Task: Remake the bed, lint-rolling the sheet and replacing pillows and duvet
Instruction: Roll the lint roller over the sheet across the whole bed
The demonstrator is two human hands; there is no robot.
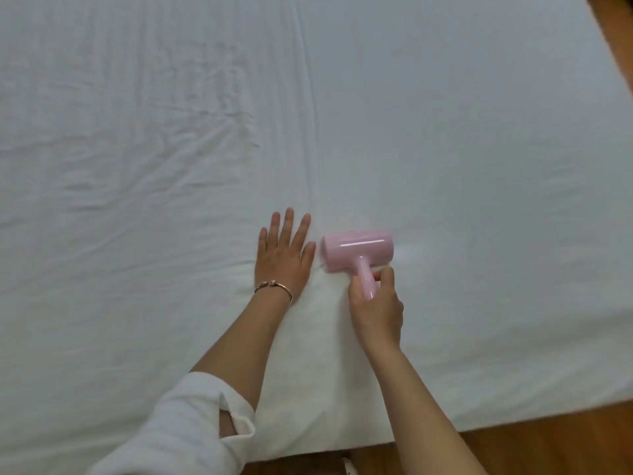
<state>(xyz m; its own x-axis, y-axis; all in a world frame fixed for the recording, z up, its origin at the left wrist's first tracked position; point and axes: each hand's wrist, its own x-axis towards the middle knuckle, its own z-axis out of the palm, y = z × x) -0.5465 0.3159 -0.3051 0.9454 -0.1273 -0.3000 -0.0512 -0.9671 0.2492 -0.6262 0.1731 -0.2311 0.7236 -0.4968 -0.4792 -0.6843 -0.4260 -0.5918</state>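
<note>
A white sheet (445,149) covers the whole bed and fills most of the view. Its left half is creased; its right half lies smoother. A pink lint roller (358,250) rests with its drum on the sheet near the bed's front edge. My right hand (375,308) grips the roller's short pink handle from below. My left hand (284,253) lies flat on the sheet just left of the drum, fingers straight and spread, a thin bangle on the wrist. No pillows or duvet are in view.
Wooden floor (548,447) shows along the bed's front edge at the bottom right and at the far right corner (616,39). A long fold (301,63) runs down the sheet's middle. My white sleeve (178,433) covers the lower left.
</note>
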